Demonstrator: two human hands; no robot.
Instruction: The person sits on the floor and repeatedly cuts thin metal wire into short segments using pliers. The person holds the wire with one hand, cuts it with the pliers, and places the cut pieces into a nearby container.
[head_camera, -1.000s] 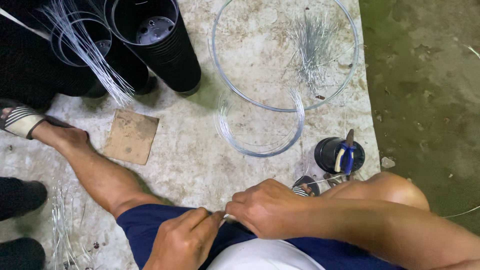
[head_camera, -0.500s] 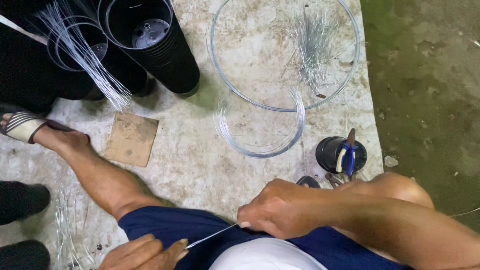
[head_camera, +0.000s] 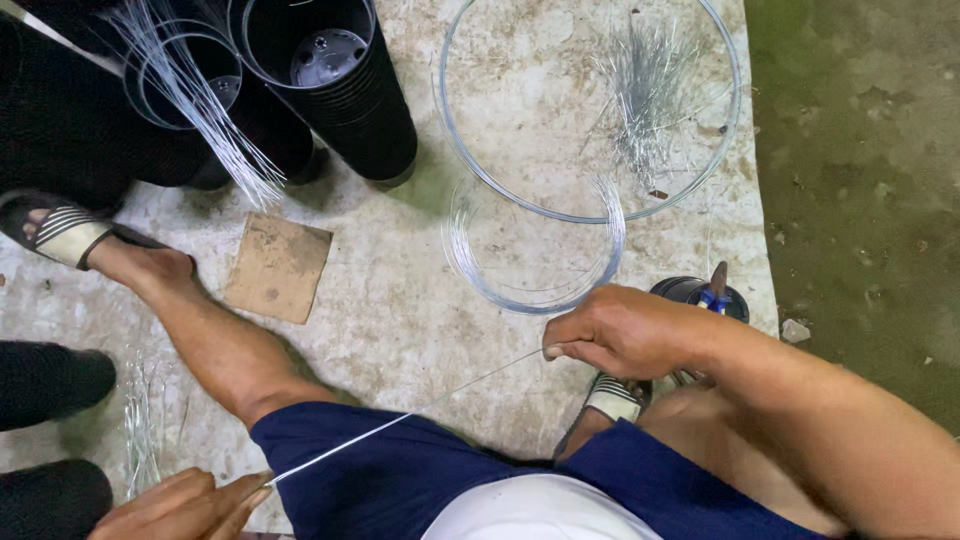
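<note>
My left hand (head_camera: 180, 505) at the bottom left pinches one end of a thin silver wire (head_camera: 400, 418). My right hand (head_camera: 620, 330) pinches the other end further right and higher. The wire runs taut and straight between them, over my blue shorts (head_camera: 400, 470). Just beyond my right hand lies a small coil of silver wire (head_camera: 605, 255) on the concrete slab. A larger wire hoop (head_camera: 460, 140) lies behind it, with a bundle of short cut wires (head_camera: 650, 90) inside.
Black plastic pots (head_camera: 340, 80) stand at the top left with long wire strands (head_camera: 200, 100) fanning out of them. A cardboard square (head_camera: 278, 268) lies near my sandalled foot (head_camera: 65, 232). Blue-handled pliers (head_camera: 715, 290) rest on a black pot by my right hand. More wire pieces (head_camera: 140, 430) lie at left.
My hands have drawn apart: the left went down-left, the right up and to the right, and the wire between them has lengthened. The view shifted slightly.
</note>
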